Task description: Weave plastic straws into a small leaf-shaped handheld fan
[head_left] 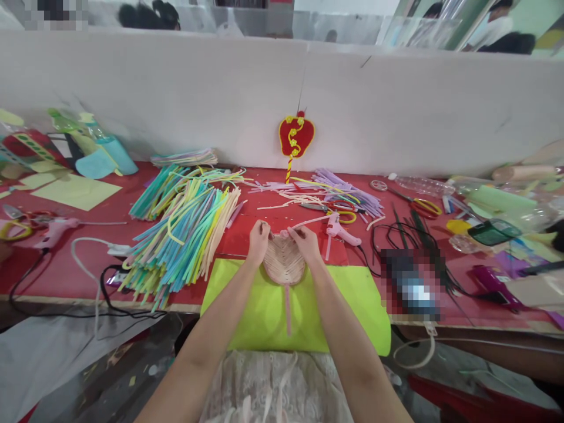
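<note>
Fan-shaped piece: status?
Left hand at fan-shaped piece, upper edge. Right hand pinching pink strip at its top. Pink glue gun close right.

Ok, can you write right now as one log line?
left hand: pinching beige fan at top edge | right hand: pinching pink strip | green cloth: under fan | pink glue gun: beyond right hand

Looks like a craft workshop. Long red worktop with worn wooden edge, backed by tall whitish partition panel. Strewn with multicoloured fuzzy craft stems, pink plastic glue gun with black cord, yellow-and-red-handled scissors, pale yellow paper sheets, clear plastic bottles. Finished-looking red-and-yellow fan-shaped ornament upright against panel. Dark-haired heads beyond panel. Scraps on grey floor.
</note>
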`<state>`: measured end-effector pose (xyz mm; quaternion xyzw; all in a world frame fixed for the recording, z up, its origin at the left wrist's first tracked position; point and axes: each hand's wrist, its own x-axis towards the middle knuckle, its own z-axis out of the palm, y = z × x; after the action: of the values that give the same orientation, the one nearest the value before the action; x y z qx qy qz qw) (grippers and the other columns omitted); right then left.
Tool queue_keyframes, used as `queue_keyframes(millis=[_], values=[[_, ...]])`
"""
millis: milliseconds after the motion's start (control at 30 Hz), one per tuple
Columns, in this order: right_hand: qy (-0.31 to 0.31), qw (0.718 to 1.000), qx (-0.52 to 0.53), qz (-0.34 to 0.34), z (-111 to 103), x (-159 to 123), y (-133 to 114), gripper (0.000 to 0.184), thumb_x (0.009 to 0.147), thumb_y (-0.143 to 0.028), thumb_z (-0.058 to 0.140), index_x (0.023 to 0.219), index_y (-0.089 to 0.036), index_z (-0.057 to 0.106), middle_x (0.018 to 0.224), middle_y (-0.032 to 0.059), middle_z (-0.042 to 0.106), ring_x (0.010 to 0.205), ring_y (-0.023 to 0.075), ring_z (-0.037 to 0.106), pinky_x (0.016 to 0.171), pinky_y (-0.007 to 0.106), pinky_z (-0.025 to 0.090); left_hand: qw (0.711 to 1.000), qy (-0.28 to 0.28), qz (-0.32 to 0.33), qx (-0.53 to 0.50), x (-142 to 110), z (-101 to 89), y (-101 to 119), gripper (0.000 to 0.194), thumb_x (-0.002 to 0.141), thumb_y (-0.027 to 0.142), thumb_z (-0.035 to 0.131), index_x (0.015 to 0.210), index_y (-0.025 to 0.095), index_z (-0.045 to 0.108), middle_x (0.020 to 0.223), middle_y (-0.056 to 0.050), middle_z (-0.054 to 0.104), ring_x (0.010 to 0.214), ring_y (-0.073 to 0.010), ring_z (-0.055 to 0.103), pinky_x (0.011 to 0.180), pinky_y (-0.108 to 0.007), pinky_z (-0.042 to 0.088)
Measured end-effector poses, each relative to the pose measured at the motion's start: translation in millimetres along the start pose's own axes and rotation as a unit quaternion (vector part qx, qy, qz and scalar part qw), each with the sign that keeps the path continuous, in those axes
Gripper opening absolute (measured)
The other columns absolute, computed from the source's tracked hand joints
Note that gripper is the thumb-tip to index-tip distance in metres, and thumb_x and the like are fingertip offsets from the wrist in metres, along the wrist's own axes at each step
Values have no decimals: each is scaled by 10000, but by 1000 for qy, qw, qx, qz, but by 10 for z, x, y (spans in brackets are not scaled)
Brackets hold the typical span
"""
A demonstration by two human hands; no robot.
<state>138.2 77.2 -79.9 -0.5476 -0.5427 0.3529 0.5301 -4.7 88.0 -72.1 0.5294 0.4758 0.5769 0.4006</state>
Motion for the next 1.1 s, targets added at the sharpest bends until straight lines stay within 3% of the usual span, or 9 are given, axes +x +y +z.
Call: queue_keyframes(millis=[500,700,933,1100], values=[[10,1000,-24,8,39,-47,-58,334,711,-502,533,683,-177,604,697,46,656,666,168,577,654,286,436,989,-34,31,138,-47,-56,95,290,822,340,433,584,175,421,538,45,446,546,-92,450,558,-206,347],[7,999,-37,2,54,-62,-88,314,727,-481,519,697,-180,605,708,44,657,681,166,585,673,285,433,985,-18,51,163,-24,-69,34,179,818,296,453,731,167,541,732,-4,603,717,-114,555,707,-227,407],[20,999,-42,9,46,-33,-97,313,725,-483,519,693,-182,596,698,43,646,682,167,580,669,282,429,983,-22,71,166,1,-49,4,113,800,252,496,841,174,567,867,-41,621,825,-139,566,792,-263,424],[28,999,-45,6,38,-34,-131,297,738,-469,509,688,-188,590,697,40,641,675,165,576,665,281,427,978,-36,77,188,-17,-30,42,141,841,248,425,859,178,546,864,-52,616,823,-150,564,782,-277,420]])
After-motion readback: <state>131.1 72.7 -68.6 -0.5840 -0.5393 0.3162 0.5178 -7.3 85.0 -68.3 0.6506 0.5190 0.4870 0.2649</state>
